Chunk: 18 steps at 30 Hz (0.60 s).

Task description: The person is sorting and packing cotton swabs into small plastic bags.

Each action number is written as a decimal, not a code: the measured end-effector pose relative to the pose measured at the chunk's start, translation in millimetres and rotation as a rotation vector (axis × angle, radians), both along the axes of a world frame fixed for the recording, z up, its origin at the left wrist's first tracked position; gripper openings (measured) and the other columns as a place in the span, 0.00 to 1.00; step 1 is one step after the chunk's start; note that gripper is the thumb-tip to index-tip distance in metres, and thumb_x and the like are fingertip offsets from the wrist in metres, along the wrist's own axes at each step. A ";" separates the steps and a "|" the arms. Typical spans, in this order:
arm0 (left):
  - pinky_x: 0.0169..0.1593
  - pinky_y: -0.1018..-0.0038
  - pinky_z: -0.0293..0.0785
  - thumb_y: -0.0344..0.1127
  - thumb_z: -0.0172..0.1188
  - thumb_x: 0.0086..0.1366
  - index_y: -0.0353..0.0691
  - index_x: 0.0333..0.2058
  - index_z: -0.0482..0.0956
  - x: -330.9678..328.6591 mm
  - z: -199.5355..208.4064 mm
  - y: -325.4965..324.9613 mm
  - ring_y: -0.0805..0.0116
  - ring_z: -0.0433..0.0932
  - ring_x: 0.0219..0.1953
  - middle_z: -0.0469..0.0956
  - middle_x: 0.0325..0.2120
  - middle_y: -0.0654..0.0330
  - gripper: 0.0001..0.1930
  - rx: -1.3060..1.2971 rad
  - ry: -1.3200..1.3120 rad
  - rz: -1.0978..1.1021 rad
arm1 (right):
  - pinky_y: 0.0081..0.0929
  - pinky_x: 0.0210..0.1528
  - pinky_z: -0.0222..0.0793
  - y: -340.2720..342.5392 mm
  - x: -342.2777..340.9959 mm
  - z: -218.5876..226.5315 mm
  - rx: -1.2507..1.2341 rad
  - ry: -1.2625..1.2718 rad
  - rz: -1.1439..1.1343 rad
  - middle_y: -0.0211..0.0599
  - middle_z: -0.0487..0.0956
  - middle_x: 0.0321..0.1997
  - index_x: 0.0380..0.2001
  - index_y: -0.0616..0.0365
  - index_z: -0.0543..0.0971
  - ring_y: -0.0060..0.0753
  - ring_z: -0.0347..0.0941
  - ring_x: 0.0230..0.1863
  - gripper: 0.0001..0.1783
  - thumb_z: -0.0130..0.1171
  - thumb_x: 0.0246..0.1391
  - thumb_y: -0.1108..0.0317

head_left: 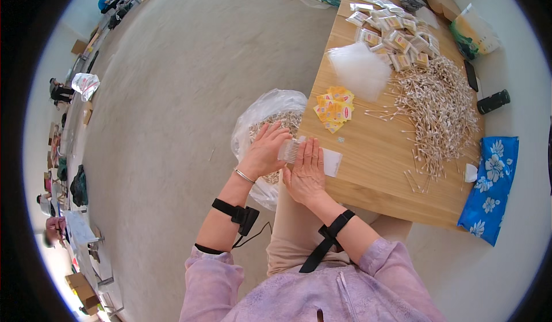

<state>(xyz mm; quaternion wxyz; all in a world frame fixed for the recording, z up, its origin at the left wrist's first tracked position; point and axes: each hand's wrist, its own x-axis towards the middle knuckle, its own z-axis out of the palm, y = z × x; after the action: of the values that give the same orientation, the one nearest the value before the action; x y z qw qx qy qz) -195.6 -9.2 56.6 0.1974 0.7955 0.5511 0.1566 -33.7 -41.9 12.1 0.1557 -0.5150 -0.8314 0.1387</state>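
At the table's near left edge, a small clear bag of cotton swabs [292, 150] lies between my hands. My left hand [264, 151] is closed around its left end, the fingers partly bent over it. Across the bag my right hand [307, 175] lies flat, fingers stretched out and thumb apart. The bag's flat, pale end [332, 162] sticks out to the right on the tabletop. Below the left hand, a big clear plastic sack [244, 123] holds many loose swabs. Yellow printed cards [334, 109] are scattered just beyond my right hand.
The wooden table [368, 178] bears a heap of loose swabs [440, 115], a stack of clear bags [361, 69] and filled packets [397, 34]. A black bottle [493, 101], a phone [471, 75] and a blue flowered pouch [489, 189] lie along the wall side. People sit far left.
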 end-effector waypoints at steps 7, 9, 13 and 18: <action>0.69 0.60 0.42 0.34 0.72 0.41 0.42 0.53 0.66 -7.1 0.3 0.6 0.54 0.55 0.66 0.63 0.59 0.56 0.38 -0.035 0.035 0.019 | 0.48 0.71 0.24 0.6 -13.2 -5.9 -0.015 0.001 0.029 0.65 0.39 0.69 0.63 0.76 0.40 0.61 0.28 0.72 0.51 0.52 0.52 0.51; 0.69 0.61 0.43 0.35 0.73 0.41 0.41 0.56 0.64 -12.7 -2.8 2.5 0.53 0.54 0.66 0.60 0.60 0.54 0.41 -0.044 0.057 0.057 | 0.47 0.71 0.23 3.3 -15.1 -9.6 0.008 0.084 -0.008 0.65 0.38 0.70 0.64 0.76 0.38 0.61 0.27 0.72 0.52 0.52 0.50 0.52; 0.63 0.67 0.56 0.37 0.69 0.51 0.34 0.58 0.60 -43.3 -46.2 -10.8 0.58 0.62 0.61 0.65 0.56 0.49 0.38 -0.108 -0.487 0.314 | 0.47 0.71 0.22 -1.1 -29.4 -2.9 -0.040 0.122 0.016 0.65 0.36 0.70 0.64 0.76 0.37 0.61 0.25 0.72 0.53 0.53 0.50 0.52; 0.44 0.78 0.73 0.40 0.61 0.61 0.33 0.56 0.64 -28.8 -49.0 -8.4 0.74 0.74 0.42 0.75 0.42 0.60 0.28 -0.522 -1.058 0.449 | 0.47 0.71 0.20 0.9 -37.9 -10.1 -0.034 0.123 -0.042 0.66 0.34 0.70 0.64 0.75 0.36 0.61 0.24 0.72 0.54 0.53 0.49 0.52</action>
<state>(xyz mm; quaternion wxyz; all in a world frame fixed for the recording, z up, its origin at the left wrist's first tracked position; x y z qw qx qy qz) -224.4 -17.6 7.6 0.5933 0.4009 0.5522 0.4269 -71.5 -41.0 1.9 0.2004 -0.5253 -0.8070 0.1809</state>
